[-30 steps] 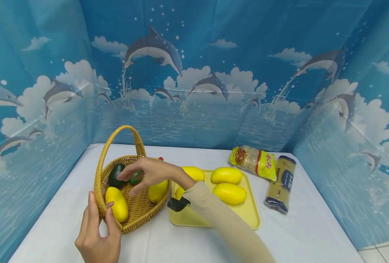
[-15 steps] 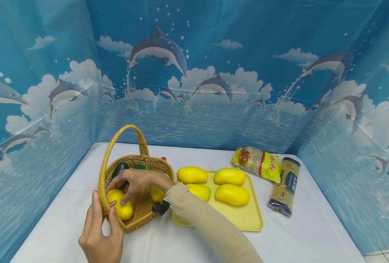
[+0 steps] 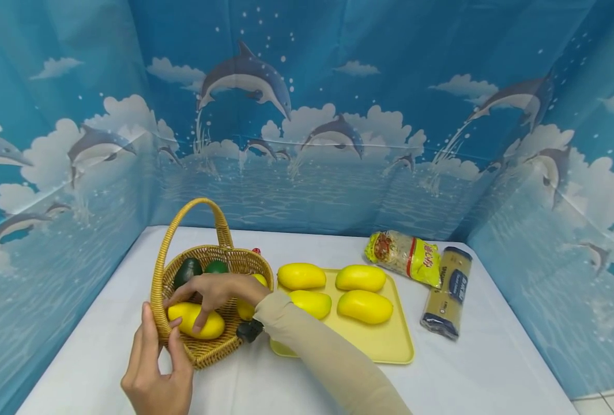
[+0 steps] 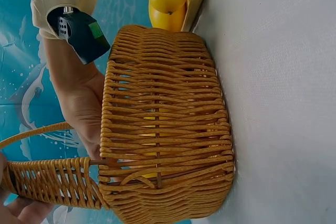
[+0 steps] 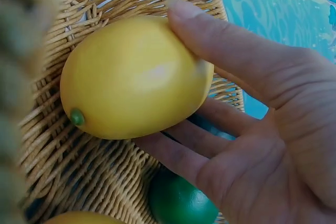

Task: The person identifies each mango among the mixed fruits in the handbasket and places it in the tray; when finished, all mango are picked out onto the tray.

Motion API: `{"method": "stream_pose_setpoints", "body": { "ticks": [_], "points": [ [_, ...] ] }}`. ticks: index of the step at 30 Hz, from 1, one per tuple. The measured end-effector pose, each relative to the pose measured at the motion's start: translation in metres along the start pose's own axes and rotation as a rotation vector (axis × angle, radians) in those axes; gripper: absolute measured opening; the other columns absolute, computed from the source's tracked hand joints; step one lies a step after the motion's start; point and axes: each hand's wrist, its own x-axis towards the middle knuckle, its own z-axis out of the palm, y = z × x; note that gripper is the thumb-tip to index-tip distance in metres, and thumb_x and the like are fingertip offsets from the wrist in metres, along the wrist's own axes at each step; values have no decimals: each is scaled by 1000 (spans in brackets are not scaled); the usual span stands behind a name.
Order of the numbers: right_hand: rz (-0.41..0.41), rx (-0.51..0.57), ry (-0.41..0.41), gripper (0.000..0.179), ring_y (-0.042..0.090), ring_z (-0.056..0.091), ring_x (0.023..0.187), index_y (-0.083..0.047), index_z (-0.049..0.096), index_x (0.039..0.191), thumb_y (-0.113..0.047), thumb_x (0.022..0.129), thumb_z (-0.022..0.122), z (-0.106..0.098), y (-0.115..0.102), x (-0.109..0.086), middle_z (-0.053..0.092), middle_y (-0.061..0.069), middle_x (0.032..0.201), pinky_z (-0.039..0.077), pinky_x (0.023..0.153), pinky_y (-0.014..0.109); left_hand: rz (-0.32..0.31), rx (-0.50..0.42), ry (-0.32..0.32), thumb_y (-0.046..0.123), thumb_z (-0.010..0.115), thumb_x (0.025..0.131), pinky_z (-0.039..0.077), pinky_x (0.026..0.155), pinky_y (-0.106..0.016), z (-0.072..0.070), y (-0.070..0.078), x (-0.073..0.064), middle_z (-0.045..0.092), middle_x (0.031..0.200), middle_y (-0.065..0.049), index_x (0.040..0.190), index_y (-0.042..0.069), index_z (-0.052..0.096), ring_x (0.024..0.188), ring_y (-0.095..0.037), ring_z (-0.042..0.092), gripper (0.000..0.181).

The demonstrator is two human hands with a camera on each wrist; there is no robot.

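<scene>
A wicker basket (image 3: 215, 351) with a tall handle (image 3: 159, 271) stands at the left of the table. My left hand (image 3: 156, 369) grips the base of that handle at the near left side. Inside the basket, my right hand (image 3: 210, 291) holds a yellow mango (image 3: 208, 327), thumb on one side and fingers on the other. The right wrist view shows the mango (image 5: 131, 77) with a small green stem end, close to the woven wall. A dark green avocado-shaped fruit (image 3: 186, 271), a round green fruit (image 3: 217, 266) and another yellow fruit (image 3: 245, 309) share the basket.
Right of the basket lies a yellow tray (image 3: 369, 349) with several mangoes (image 3: 365, 306) on it. Farther right are a bag of noodles (image 3: 404, 257) and a pack of spaghetti (image 3: 447, 293). A small red object (image 3: 256, 251) shows behind the basket's rim.
My right hand has come down and left onto the near mango and taken hold of it. The mango has turned from lengthwise to more crosswise. My left hand stays on the handle.
</scene>
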Motion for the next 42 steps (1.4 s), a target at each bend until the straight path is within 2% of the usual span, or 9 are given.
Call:
{"method": "stream_pose_setpoints", "body": {
  "ticks": [7,12,16,23,29,31,34,37,42],
  "points": [
    [117,-74,35,78,0,57,132,-21,59,156,-23,86,94,1,-3,-5,62,-9,151,48,102,8,1,-11,0,-11,69,96,45,98,-2,0,0,-1,70,123,-36,157,-5,50,118,16,57,63],
    [114,-83,43,78,0,57,132,-22,58,156,-25,87,94,2,-2,-7,62,-9,150,48,99,7,-7,-5,-2,-19,70,90,45,98,-2,0,0,-1,70,123,-35,157,-4,50,118,17,57,72],
    [80,-56,49,78,0,58,130,-20,58,157,-24,87,93,1,-1,-10,62,-6,150,51,100,9,-12,-3,-10,-23,71,86,44,99,-2,1,2,0,70,123,-35,158,-3,49,118,17,57,78],
    [-11,2,117,81,1,61,120,-18,55,159,-21,88,93,-4,1,-29,64,-4,146,53,102,14,9,-16,-1,-19,71,90,45,99,-2,2,3,1,70,125,-35,156,-5,50,119,16,57,71],
    [-143,-19,202,82,4,57,133,-10,50,161,-19,90,91,-11,1,-51,59,6,155,51,106,13,32,-61,26,-13,66,98,46,98,-2,1,11,4,70,126,-37,152,-11,51,117,16,59,57],
    [-185,11,221,80,6,55,138,-6,50,160,-15,91,90,-14,1,-59,56,9,159,51,108,15,33,-69,30,-15,66,97,47,97,-2,1,14,5,69,125,-37,151,-12,52,117,16,59,56],
    [-227,49,246,78,8,58,136,-4,51,158,-11,91,89,-15,0,-71,55,12,160,53,106,17,16,-55,16,-21,67,93,46,98,-2,0,19,6,69,126,-37,153,-10,51,118,17,57,63],
    [-252,82,276,78,13,63,128,-2,51,158,-8,89,89,-15,0,-86,55,17,158,59,101,22,9,-54,12,-23,67,91,45,98,-1,0,21,6,69,127,-37,154,-10,51,119,17,57,66],
    [-233,97,323,79,5,63,125,-4,51,158,-11,89,89,-14,3,-110,60,14,153,61,98,25,17,-61,28,-18,65,95,45,97,0,0,20,5,68,126,-39,153,-11,52,119,16,58,59]
  ]
}}
